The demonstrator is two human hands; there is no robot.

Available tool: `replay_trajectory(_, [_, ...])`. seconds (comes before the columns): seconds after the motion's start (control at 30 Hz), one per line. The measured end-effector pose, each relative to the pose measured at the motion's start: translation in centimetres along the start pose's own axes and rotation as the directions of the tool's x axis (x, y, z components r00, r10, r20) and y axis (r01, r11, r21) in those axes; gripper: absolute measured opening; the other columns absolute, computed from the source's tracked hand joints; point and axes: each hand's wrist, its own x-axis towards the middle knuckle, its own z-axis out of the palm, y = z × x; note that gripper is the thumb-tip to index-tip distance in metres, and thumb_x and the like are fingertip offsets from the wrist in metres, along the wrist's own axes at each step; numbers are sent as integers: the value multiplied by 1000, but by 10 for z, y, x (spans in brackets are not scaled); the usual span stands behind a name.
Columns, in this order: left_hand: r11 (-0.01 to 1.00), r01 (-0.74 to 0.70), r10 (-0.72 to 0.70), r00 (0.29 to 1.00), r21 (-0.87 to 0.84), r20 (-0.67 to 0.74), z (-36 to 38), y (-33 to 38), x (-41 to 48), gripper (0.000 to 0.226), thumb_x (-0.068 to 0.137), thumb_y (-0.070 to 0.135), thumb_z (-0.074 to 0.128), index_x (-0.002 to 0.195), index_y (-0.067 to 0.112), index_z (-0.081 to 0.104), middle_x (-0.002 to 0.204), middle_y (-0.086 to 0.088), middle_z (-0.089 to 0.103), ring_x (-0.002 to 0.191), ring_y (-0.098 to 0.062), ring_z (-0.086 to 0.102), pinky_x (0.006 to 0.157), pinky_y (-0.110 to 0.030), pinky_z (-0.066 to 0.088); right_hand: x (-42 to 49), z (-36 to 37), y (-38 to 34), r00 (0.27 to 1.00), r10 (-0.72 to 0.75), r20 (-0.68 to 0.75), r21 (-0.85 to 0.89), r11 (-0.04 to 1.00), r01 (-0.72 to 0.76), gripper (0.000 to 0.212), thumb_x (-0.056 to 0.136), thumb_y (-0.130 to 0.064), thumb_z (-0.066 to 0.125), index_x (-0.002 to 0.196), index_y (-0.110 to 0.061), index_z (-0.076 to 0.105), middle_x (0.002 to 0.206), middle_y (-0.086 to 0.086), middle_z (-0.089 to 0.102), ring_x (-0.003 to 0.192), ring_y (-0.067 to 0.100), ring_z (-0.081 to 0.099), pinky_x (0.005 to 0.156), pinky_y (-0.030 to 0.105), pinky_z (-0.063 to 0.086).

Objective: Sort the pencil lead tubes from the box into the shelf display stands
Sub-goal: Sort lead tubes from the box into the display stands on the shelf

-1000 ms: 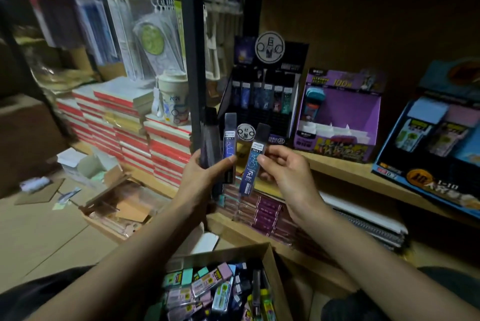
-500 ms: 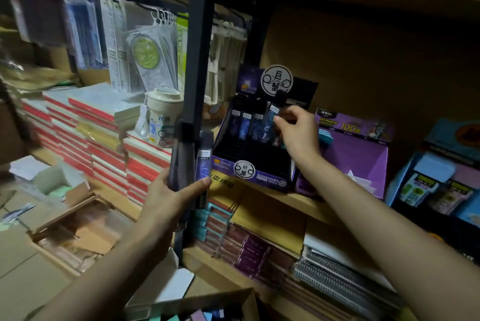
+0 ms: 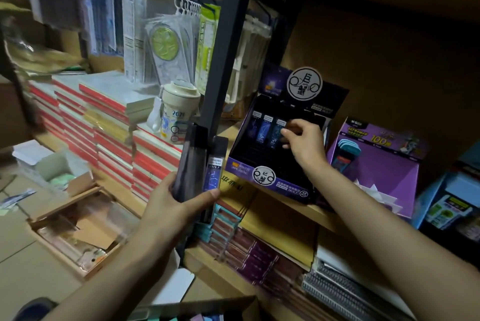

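Note:
My left hand (image 3: 174, 206) is shut on a small bunch of dark lead tubes (image 3: 214, 165), held upright in front of the black shelf post. On the shelf, my right hand (image 3: 304, 146) reaches into the black and purple display stand (image 3: 272, 183). Its fingertips pinch a dark lead tube (image 3: 293, 126) at the right end of the stand's back row. Three blue-labelled tubes (image 3: 266, 130) stand in that row to the left of my fingers. The cardboard box (image 3: 220, 303) with mixed tubes shows only its top rim at the bottom edge.
A purple display stand (image 3: 376, 165) sits right of the black one, with a blue one (image 3: 446, 206) further right. Stacked red-edged notebooks (image 3: 109, 123) and a cream cup (image 3: 179, 113) stand left of the post (image 3: 220, 66). Open cartons (image 3: 78, 230) lie on the floor.
My right hand took one tube from beside the left hand up into the black display stand, then lowered it into the back row. My left hand stayed by the post.

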Motion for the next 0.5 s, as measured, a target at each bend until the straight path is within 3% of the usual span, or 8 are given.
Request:
replay_trajectory(0.07, [1000, 0, 0, 1000, -4, 15, 3, 0, -2, 52, 63, 26, 76, 110, 18, 55, 91, -9, 67, 57, -6, 66, 37, -13, 41, -1, 2, 2, 1000, 24, -9, 31, 999, -23, 13, 90, -7, 59, 102, -4, 63, 97, 15, 63, 87, 25, 65, 65, 27, 56])
replay_trajectory(0.13, [1000, 0, 0, 999, 1, 37, 6, 0, -2, 54, 63, 27, 76, 112, 19, 55, 94, -9, 68, 62, -9, 68, 39, -13, 42, -2, 2, -1, 999, 30, -18, 8, 1000, -30, 4, 90, -9, 60, 88, -7, 63, 87, 12, 63, 86, 27, 66, 67, 31, 57])
replay_trajectory(0.2, [1000, 6, -5, 998, -9, 59, 9, 2, -3, 57, 62, 28, 76, 114, 19, 55, 97, -10, 69, 68, -13, 70, 40, -14, 43, -3, 1, -4, 999, 51, -3, -71, 996, -52, 13, 90, -13, 61, 80, -4, 64, 81, 13, 65, 82, 27, 67, 74, 39, 57])
replay_trajectory(0.33, [1000, -26, 25, 997, 9, 71, 13, 3, -6, 66, 54, 38, 76, 113, 19, 55, 100, -11, 69, 78, -22, 70, 46, -20, 50, -23, -11, -17, 999, -32, -18, -300, 954, 25, 17, 91, -18, 60, 96, -4, 67, 90, 9, 68, 85, 20, 65, 79, 31, 51])
replay_trajectory(0.37, [999, -31, 30, 997, 10, 72, 14, 3, -6, 70, 51, 41, 76, 114, 20, 55, 103, -11, 69, 83, -23, 70, 55, -28, 56, -33, -14, -22, 997, -74, 0, -266, 961, 71, 16, 92, -18, 57, 100, -7, 66, 92, 6, 67, 85, 18, 64, 78, 29, 50])
replay_trajectory(0.43, [999, -25, 23, 997, 22, 71, 18, 3, -6, 87, 45, 47, 77, 123, 18, 51, 112, -11, 65, 96, -26, 67, 78, -45, 57, -59, -17, -35, 987, -92, 131, -38, 995, 97, 13, 95, -21, 53, 96, -14, 63, 90, 3, 66, 79, 12, 65, 72, 26, 51])
replay_trajectory(0.5, [999, -23, 20, 997, 32, 78, 22, 4, -5, 99, 40, 50, 76, 129, 17, 48, 115, -9, 64, 100, -25, 66, 83, -45, 56, -83, -18, -49, 945, -57, 322, 184, 983, -4, 15, 95, -26, 53, 91, -17, 64, 87, 2, 67, 74, 9, 65, 66, 23, 52])
